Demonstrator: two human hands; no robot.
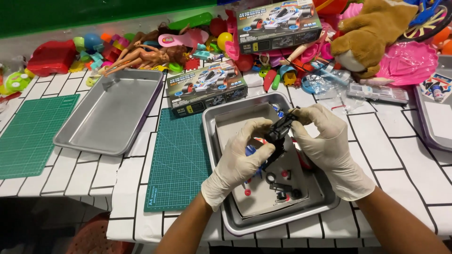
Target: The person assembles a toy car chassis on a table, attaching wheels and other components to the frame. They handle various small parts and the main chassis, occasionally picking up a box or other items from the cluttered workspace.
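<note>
Both my hands wear pale latex gloves and hold a small black toy car chassis (278, 133) above a metal tray (213, 123). My left hand (239, 160) grips the chassis from the lower left, thumb against its side. My right hand (327, 146) pinches its upper right end. Under them, a grey sheet in the tray carries small black wheels and parts (282, 188), red pieces (286, 173) and a blue part (250, 151), partly hidden by my left hand.
A green cutting mat (176, 160) lies left of the tray, with a second metal tray (110, 110) and another green mat (30, 134) further left. Two toy car kit boxes (207, 87), dolls (141, 54), a plush toy (372, 33) and many plastic toys crowd the back.
</note>
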